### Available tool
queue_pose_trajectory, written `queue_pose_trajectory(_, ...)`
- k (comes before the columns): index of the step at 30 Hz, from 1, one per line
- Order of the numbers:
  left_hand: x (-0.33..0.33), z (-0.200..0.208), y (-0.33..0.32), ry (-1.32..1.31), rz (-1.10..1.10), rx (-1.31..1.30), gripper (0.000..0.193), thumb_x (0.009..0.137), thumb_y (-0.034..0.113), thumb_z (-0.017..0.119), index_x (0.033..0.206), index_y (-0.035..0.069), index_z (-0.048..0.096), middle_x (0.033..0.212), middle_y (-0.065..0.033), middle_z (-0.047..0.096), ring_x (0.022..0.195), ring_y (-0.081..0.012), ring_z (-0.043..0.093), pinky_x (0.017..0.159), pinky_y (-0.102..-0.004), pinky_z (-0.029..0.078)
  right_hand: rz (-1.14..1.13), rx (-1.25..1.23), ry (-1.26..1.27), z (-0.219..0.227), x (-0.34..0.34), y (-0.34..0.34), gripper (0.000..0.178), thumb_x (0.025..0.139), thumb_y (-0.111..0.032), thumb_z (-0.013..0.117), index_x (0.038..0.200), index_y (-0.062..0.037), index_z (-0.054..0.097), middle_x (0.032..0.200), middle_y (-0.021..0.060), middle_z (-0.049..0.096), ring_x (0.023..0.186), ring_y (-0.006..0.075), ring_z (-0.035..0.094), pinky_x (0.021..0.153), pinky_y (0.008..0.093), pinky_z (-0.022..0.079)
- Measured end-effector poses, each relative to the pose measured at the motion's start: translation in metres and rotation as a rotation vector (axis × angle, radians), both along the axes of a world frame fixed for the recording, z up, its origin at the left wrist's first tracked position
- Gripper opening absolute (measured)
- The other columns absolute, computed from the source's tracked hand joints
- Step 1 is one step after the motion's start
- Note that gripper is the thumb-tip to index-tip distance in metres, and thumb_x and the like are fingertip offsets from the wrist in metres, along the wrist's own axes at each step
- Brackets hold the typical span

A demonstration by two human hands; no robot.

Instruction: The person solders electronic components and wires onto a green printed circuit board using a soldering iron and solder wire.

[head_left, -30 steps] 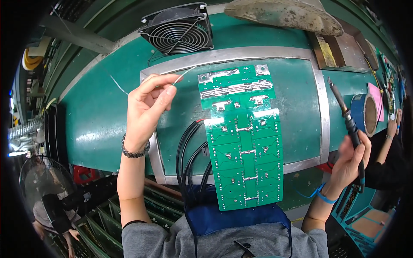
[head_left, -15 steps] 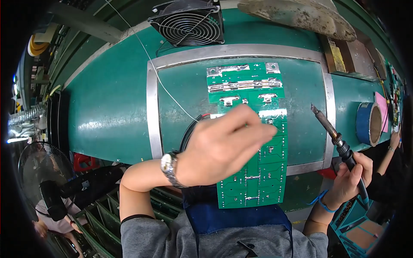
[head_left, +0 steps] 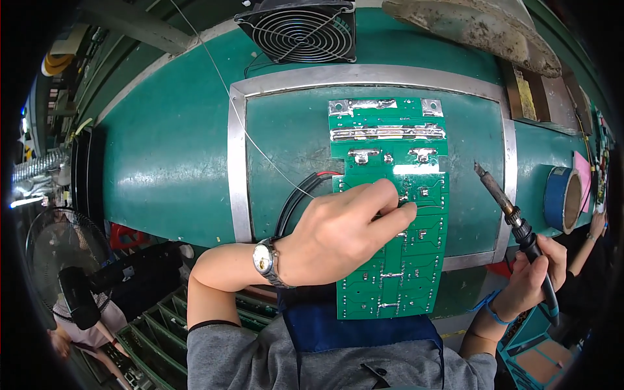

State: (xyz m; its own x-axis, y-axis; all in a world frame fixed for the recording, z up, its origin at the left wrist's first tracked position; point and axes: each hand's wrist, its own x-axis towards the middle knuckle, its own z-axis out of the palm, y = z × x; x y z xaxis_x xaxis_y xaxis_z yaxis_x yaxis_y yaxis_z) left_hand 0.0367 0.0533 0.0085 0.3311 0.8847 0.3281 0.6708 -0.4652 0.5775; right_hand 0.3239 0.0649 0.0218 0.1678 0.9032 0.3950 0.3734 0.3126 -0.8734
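A long green circuit board [head_left: 422,273] lies solder side up in front of me, its near end over my lap. Above its middle, my left hand [head_left: 351,224] is closed in a pinch on thin solder wire [head_left: 250,138]. The wire comes down from the upper left into the hand, and a short end seems to stick out past the fingertips over the board. To the right of the board, my right hand [head_left: 536,273] grips a soldering iron [head_left: 520,227] by its black handle. The iron's dark tip points up and away, apart from the board. Black and red cables [head_left: 300,201] run from under the board's left side.
A metal frame [head_left: 238,169] borders the green work surface. A fan with a wire grille [head_left: 300,38] stands at the back. On the right are a blue tape roll [head_left: 562,198] and a metal box [head_left: 543,97]. Another person's hand [head_left: 596,226] shows at far right.
My left hand has lowered slightly at the board's middle, its blurred fingers now sharper. The view has shifted a little, moving the scene rightward. The iron stays in my right hand.
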Motion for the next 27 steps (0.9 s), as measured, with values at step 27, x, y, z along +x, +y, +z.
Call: queue_pose_trajectory(27, 0.002, -0.003, 0.012, 0.126, 0.045, 0.219, 0.036, 0.061, -0.001, 0.070, 0.096, 0.002, 0.070, 0.075, -0.0032, 0.052, 0.056, -0.0133, 0.055, 0.045, -0.0256, 0.045, 0.391, 0.047, -0.274, 0.018, -0.001, 0.047, 0.025, 0.077, -0.022, 0.069, 0.077, 0.0027, 0.067, 0.062, 0.0098, 0.064, 0.048, 0.0119, 0.049, 0.047, 0.0241, 0.036)
